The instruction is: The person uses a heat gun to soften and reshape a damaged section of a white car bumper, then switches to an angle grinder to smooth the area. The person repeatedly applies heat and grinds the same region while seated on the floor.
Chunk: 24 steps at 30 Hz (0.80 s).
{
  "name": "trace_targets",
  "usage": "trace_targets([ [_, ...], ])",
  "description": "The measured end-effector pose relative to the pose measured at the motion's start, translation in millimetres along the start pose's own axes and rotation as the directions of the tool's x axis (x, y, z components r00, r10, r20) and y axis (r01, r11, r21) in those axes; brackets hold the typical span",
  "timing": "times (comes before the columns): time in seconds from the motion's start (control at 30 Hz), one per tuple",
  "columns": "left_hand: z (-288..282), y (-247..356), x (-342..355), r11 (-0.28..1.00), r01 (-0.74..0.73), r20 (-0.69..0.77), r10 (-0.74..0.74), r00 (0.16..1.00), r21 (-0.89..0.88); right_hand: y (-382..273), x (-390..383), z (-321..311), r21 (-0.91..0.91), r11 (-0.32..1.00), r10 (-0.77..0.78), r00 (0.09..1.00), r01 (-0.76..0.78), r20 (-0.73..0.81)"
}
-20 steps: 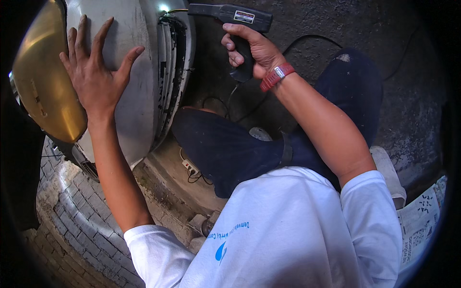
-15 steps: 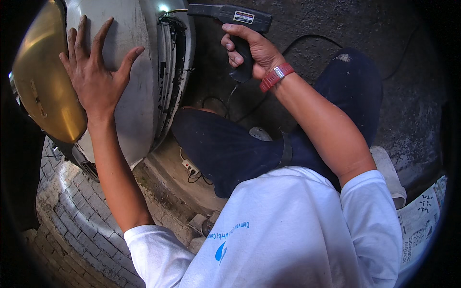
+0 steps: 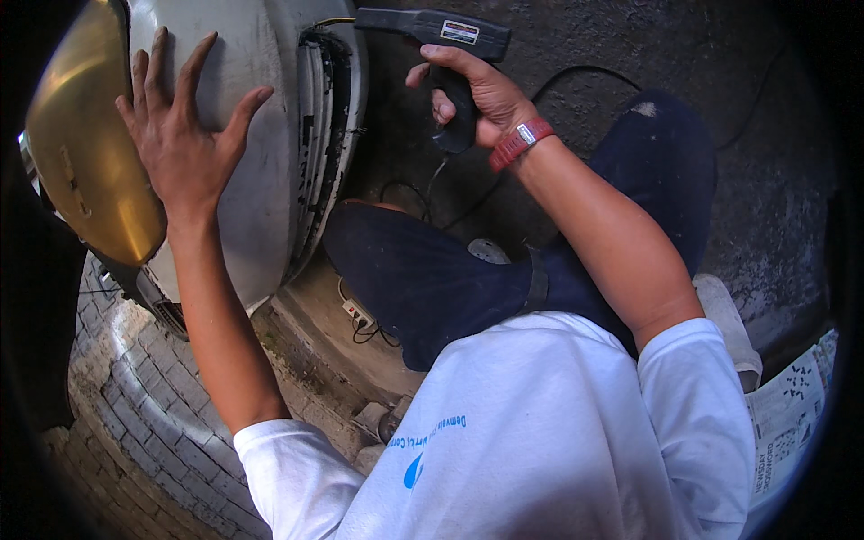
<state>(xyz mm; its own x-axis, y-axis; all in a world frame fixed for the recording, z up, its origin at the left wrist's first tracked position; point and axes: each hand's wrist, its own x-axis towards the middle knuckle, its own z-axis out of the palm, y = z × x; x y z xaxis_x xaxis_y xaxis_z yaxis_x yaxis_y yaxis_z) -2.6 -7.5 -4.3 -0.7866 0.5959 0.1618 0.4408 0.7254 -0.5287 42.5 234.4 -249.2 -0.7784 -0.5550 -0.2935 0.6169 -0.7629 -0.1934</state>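
My left hand lies spread on a scuffed white curved panel, beside a gold, glossy section. My right hand, with a red watch on the wrist, grips the handle of a black soldering-gun-like tool, its index finger partly lifted from the grip. The tool's thin metal tip reaches the top of a cracked, dark slotted seam along the panel's right edge; whether it touches is hard to tell.
My bent legs rest on the dark floor. A cord runs across it. A power strip lies below the panel, brick paving at lower left, a newspaper at right.
The bright glow at the tool's tip is gone. My right index finger has loosened outward from the trigger area, and the tool has shifted very slightly right. My left hand has barely shifted.
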Motion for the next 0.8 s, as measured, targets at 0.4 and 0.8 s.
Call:
trace_targets([
  [0.4, 3, -2, -2, 0.999, -0.034, -0.039, 0.035, 0.999, 0.018, -1, 0, -2, 0.005, 1.0, 0.017, 0.999, -0.017, 0.037],
  [0.8, -10, 16, -1, 0.989, 0.108, 0.006, -0.109, 0.994, 0.098, -1, -1, -5, -0.018, 1.0, -0.015, 0.998, 0.016, 0.056],
])
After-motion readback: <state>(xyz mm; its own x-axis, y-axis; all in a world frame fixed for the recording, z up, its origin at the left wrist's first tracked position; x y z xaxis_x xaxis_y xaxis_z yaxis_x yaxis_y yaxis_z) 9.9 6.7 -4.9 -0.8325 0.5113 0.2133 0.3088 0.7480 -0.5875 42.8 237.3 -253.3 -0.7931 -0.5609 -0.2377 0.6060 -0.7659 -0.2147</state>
